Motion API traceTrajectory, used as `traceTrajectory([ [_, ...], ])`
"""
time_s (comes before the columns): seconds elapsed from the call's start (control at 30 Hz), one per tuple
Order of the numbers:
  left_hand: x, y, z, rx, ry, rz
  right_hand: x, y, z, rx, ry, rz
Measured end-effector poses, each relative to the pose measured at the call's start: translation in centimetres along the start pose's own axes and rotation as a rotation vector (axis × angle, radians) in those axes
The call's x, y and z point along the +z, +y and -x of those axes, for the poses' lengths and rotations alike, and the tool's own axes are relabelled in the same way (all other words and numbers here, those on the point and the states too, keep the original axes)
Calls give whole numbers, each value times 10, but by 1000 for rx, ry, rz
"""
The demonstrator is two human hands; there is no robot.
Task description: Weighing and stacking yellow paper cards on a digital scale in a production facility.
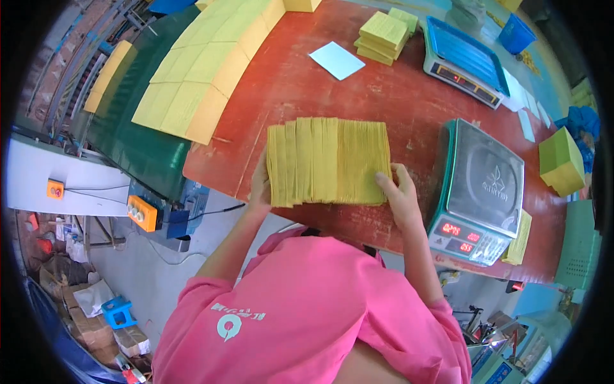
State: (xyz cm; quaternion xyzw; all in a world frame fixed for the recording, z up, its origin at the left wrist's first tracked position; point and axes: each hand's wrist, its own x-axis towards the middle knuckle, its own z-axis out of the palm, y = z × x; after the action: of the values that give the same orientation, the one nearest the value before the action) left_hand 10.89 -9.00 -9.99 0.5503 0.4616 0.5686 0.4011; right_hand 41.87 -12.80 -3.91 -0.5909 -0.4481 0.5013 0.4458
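A thick stack of yellow paper sheets (326,160) spans the space between my two hands at the table's near edge, its many thin edges facing up. My left hand (259,184) presses against the stack's left end, with most of its fingers hidden behind the paper. At the right end, my right hand (401,197) grips the stack, the thumb on the near face and the fingers around the side. The sheets at the left form thicker, uneven bundles; those at the right lie finer and tighter.
Right of my hand stands a digital scale (483,185) with a lit red display. Farther back are a second scale (467,57) with a blue tray, yellow paper stacks (384,35) and a white sheet (337,61). Yellow blocks (204,77) line the green conveyor (128,137) at left.
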Motion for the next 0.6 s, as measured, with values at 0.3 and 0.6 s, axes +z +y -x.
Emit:
traceTrajectory([
  [0.3, -47, 5, -13, -380, -4, -232, -9, -12, -13, 148, 139, -46],
  [0.6, -11, 44, -34, -441, -128, 152, 36, -15, -28, 1, -9, -105],
])
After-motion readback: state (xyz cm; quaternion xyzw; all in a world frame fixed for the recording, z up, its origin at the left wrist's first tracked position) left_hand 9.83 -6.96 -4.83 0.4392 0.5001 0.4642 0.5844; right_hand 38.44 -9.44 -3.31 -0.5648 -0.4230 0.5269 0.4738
